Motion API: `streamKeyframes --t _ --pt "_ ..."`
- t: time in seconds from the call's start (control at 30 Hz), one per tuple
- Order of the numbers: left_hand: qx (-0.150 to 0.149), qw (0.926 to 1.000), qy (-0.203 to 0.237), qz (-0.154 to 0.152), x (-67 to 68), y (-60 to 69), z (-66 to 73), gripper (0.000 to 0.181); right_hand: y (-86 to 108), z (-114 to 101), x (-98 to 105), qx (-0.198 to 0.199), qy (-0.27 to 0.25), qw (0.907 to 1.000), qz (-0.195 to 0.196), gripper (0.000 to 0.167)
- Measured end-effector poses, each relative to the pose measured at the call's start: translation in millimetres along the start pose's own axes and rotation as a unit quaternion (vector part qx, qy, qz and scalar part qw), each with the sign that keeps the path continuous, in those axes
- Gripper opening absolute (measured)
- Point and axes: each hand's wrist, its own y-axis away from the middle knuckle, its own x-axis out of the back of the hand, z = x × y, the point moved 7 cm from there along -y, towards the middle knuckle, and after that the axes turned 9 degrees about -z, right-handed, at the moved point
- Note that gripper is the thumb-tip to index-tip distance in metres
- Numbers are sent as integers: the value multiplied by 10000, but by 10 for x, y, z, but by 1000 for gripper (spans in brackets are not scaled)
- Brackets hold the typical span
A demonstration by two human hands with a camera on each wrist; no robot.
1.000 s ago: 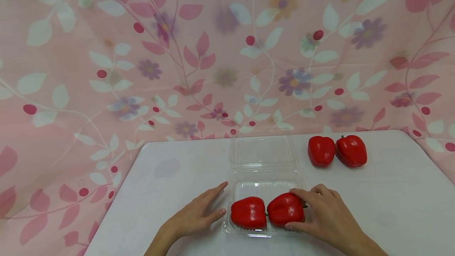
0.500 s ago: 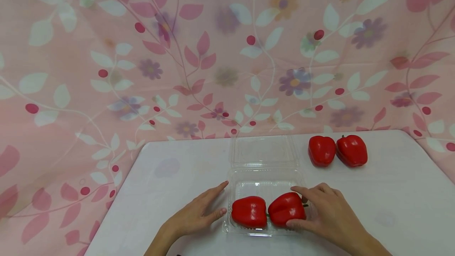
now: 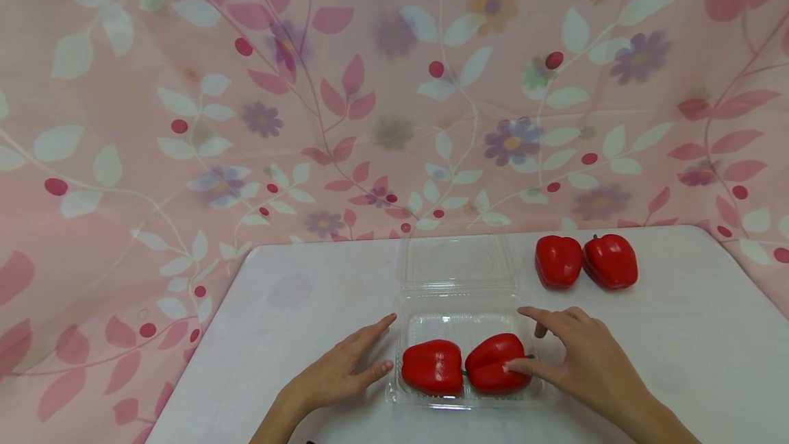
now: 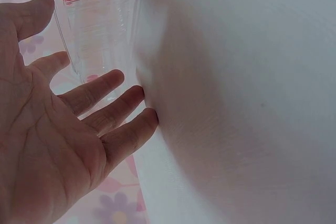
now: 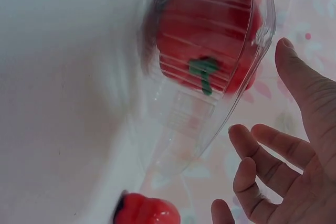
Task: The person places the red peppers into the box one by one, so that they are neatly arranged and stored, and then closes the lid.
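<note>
A clear plastic clamshell box (image 3: 462,321) lies with its lid (image 3: 459,262) folded back, away from me. Two red bell peppers sit side by side in its near half: the left pepper (image 3: 432,367) and the right pepper (image 3: 493,364). My left hand (image 3: 335,372) is beside the box's left wall, fingers spread; the left wrist view shows its palm (image 4: 47,135) with nothing in it. Over the right wall hovers my right hand (image 3: 585,355), fingers apart, thumb over the right pepper. In the right wrist view that pepper's green stem (image 5: 205,72) shows through the wall, apart from the fingers.
Two more red bell peppers, one (image 3: 557,262) and its neighbour (image 3: 610,261), stand close together at the back right of the white table (image 3: 666,334). A pink floral cloth (image 3: 394,88) hangs behind the table.
My right hand has loosened from the right pepper and drawn back up and to the right. That pepper stays in the box. The left hand keeps its place.
</note>
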Motion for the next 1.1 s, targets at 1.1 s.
streamKeyframes --t 1.1 --pt "9 10000 -9 -13 1 -2 -5 73 -134 588 257 -123 -74 9970 756 54"
